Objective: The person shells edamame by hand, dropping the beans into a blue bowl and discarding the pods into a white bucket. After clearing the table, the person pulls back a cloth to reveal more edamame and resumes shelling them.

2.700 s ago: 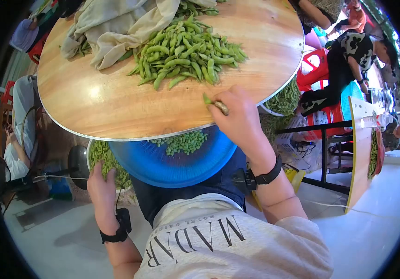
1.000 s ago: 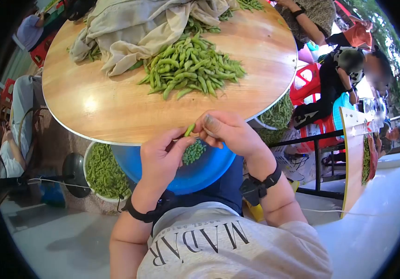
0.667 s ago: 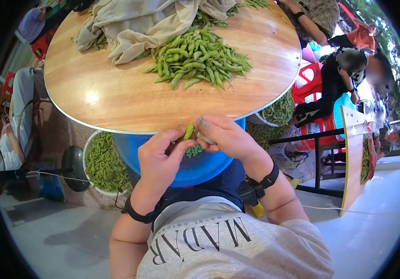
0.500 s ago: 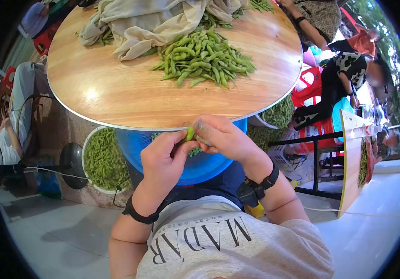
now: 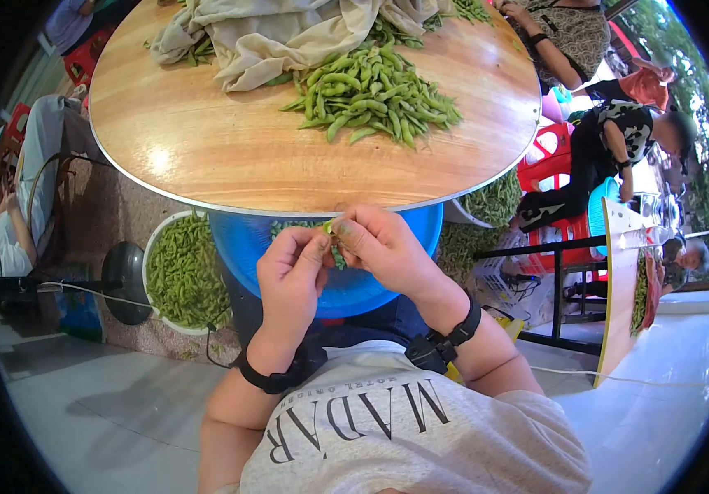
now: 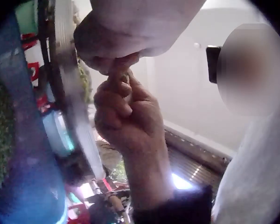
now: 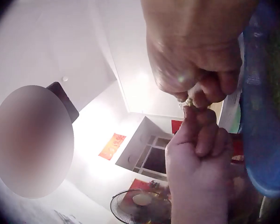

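Note:
A green soybean pod (image 5: 328, 226) is pinched between the fingertips of both hands, just off the table's front edge. My left hand (image 5: 291, 267) grips it from the left with thumb and forefinger. From the other side my right hand (image 5: 383, 247) holds it, its thumb bent over the pod. In the right wrist view only a small bit of the pod (image 7: 190, 103) shows between the fingers. Below both hands is a blue basin (image 5: 243, 259) with shelled green beans (image 5: 284, 224), partly hidden by the hands. A heap of pods (image 5: 379, 95) lies on the table.
The round wooden table (image 5: 231, 156) stands in front, with a beige cloth (image 5: 280, 41) over more pods. A white tub (image 5: 150, 276) of pods sits at the left, another container (image 5: 474, 216) at the right. Other people (image 5: 626, 136) sit around.
The right hand took a pod from the table edge to the left hand, which rose from the left side. Recently the pod has become mostly covered by fingers. The view has shifted slightly.

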`<state>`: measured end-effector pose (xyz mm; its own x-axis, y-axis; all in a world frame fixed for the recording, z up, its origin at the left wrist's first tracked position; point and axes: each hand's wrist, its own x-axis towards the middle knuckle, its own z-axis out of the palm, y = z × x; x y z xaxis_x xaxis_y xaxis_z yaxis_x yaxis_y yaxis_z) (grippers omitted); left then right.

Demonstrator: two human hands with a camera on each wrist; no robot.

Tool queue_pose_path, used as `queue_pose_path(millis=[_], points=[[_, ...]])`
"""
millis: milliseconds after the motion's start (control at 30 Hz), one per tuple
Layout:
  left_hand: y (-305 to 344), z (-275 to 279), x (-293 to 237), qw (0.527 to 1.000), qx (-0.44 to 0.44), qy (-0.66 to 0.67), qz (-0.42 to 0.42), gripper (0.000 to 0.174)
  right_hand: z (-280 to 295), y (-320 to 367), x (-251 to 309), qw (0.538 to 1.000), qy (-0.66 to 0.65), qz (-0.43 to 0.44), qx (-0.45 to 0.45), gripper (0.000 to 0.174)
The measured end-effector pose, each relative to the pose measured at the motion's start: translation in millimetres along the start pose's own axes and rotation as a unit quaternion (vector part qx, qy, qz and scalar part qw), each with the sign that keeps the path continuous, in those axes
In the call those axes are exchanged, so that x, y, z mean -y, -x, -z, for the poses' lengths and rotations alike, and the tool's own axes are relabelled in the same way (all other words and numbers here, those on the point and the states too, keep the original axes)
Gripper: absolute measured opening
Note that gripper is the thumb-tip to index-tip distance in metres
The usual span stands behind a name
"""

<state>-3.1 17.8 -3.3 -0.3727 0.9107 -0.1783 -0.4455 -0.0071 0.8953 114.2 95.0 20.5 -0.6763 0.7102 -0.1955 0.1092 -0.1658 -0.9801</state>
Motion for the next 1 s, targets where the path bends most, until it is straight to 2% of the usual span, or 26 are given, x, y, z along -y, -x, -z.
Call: queue_pose_path(millis=[133, 167, 267, 367, 467, 500, 567, 700, 867, 1000], points=[[-7.0, 6.5, -2.7, 0.988, -0.006, 0.111, 0.105, 0.017, -1.8, 6.2, -9.6, 0.998, 0.063, 0.030, -0.010, 0.016], [-7.7, 5.8, -5.3, 0.988, 0.000, 0.105, 0.117, 0.020, -1.6, 7.4, -13.4, 0.996, 0.073, 0.043, -0.015, 0.015], [-13.0, 13.6, -7.7, 0.983, 0.077, 0.054, 0.157, 0.019, 11.2, 10.9, -14.5, 0.995, 0.097, 0.012, 0.006, 0.013], [-11.9, 12.2, -7.6, 0.980, 0.075, -0.097, 0.154, 0.018, 20.3, 10.6, -19.7, 0.979, 0.180, 0.087, -0.043, 0.016], [-7.7, 8.3, -8.1, 0.968, 0.101, -0.194, 0.121, 0.016, 20.0, 13.0, -8.7, 0.960, 0.244, 0.119, -0.073, 0.016], [-6.2, 7.9, -7.2, 0.971, 0.102, -0.166, 0.136, 0.015, 20.5, 11.6, -7.3, 0.956, 0.270, 0.116, -0.026, 0.016], [-6.4, 8.7, -7.0, 0.976, 0.105, -0.107, 0.156, 0.014, 23.6, 10.3, -18.0, 0.969, 0.217, 0.120, -0.015, 0.014], [-2.4, 15.4, -7.1, 0.965, 0.160, -0.127, 0.164, 0.017, 27.2, 10.4, -30.6, 0.968, 0.210, 0.134, -0.008, 0.016], [-2.6, 9.8, -3.8, 0.969, 0.116, -0.184, 0.113, 0.016, 26.0, 12.0, -26.2, 0.955, 0.258, 0.133, -0.063, 0.018], [-2.7, 6.8, 0.8, 0.964, 0.101, -0.242, 0.048, 0.020, 28.1, 8.3, -30.4, 0.969, 0.223, 0.101, -0.043, 0.019]])
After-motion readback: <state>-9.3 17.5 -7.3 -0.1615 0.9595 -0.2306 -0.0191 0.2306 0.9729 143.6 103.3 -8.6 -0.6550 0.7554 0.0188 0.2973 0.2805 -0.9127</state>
